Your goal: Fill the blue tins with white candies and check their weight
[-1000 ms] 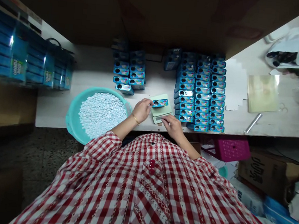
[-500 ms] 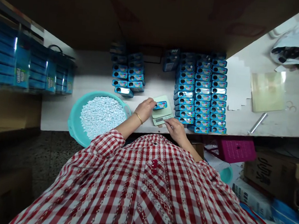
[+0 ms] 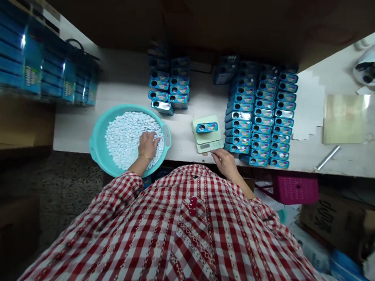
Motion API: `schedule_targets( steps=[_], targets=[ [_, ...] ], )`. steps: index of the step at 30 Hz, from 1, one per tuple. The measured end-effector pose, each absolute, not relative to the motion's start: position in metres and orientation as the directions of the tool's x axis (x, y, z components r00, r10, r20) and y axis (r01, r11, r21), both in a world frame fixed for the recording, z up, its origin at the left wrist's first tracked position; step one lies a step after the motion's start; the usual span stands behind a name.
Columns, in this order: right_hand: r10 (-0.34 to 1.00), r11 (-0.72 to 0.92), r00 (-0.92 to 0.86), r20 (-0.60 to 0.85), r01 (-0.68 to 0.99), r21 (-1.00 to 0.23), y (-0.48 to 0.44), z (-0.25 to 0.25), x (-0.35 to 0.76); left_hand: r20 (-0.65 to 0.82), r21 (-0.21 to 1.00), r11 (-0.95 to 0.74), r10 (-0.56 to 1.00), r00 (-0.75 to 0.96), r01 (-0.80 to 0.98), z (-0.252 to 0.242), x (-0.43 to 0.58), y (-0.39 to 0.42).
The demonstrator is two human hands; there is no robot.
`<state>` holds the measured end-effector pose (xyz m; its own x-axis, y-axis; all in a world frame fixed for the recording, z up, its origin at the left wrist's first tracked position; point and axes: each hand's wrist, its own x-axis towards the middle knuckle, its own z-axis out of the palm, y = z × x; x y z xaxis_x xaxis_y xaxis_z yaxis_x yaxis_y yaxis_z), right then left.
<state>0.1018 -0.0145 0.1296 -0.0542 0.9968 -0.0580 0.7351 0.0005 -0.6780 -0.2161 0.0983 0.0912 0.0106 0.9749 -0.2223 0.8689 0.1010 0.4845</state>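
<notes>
My left hand is in the turquoise basin, its bent fingertips among small white candies and its thumb apart from the fingers. Whether any candies lie under the fingers is hidden. A blue tin with a dark round hole at one end lies on the pale green digital scale, untouched by either hand. At the scale's front edge rests my right hand, thumb and fingers pressed together beside the small display. What they pinch, if anything, is too small to make out.
Rows of blue tins stand right of the scale, and a smaller group behind the basin. Stacked blue packs are at far left. A large dark box overhangs the table's back. A metal tube lies right.
My left hand has let go of the tin on the scale and moved left into the basin of candies. The right hand stays by the scale's front edge. The view has shifted slightly.
</notes>
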Motion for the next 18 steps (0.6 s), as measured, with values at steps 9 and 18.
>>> schedule_targets(
  steps=[9,18],
  targets=[
    [0.926,0.105,-0.321,-0.199,0.725,-0.681,0.0,0.145,0.055,-0.6,0.786,0.53,0.778,-0.188,-0.318,0.117,-0.245,0.111],
    [0.806,0.474,-0.591,0.027,0.618,-0.627,0.067,0.181,-0.064,-0.718,0.469,0.447,0.695,-0.034,-0.762,0.139,-0.227,0.102]
  ],
)
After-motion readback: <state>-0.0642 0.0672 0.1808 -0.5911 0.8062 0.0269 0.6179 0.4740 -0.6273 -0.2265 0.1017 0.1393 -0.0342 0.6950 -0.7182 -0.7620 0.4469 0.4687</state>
